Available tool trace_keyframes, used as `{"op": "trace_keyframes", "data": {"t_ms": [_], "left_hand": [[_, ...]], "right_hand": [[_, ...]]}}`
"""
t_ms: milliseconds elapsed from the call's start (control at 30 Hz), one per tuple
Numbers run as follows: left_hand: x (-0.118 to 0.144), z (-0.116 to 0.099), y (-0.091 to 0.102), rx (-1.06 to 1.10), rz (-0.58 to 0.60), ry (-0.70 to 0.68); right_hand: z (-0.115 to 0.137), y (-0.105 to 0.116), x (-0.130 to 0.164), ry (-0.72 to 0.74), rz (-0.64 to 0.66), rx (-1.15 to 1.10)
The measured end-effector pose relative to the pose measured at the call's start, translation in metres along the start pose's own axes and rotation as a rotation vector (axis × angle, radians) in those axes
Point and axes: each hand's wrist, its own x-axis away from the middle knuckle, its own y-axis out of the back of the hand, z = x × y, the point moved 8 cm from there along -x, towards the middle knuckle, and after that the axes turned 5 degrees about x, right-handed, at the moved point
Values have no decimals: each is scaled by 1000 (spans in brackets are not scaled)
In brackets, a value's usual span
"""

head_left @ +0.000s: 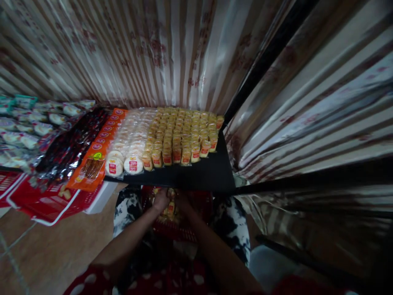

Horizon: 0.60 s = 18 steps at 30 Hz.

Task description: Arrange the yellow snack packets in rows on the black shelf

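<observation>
Low centre of the frame, both hands reach into a red basket (184, 229) — left hand (161, 200) curled on yellow packets (170, 208), right hand (181, 201) shadowed, grip unclear — below the black shelf (196, 174).

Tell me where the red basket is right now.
In the head view, the red basket sits low at centre, just below the front edge of the black shelf, with the left hand and right hand reaching into it.
</observation>
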Motion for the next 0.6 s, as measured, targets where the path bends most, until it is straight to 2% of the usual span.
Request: {"op": "trace_keyframes", "data": {"t_ms": [100, 233, 367, 467, 600], "left_hand": [[18, -13, 17, 56, -35, -106], [39, -30, 29, 149, 18, -213], [54, -43, 38, 154, 35, -284], [64, -58, 46, 151, 57, -343], [76, -89, 62, 165, 84, -414]], "right_hand": [[10, 6, 13, 49, 72, -33], [19, 19, 33, 103, 108, -59], [23, 28, 49, 131, 143, -113], [31, 40, 59, 154, 109, -183], [52, 67, 72, 181, -20, -230]]}}
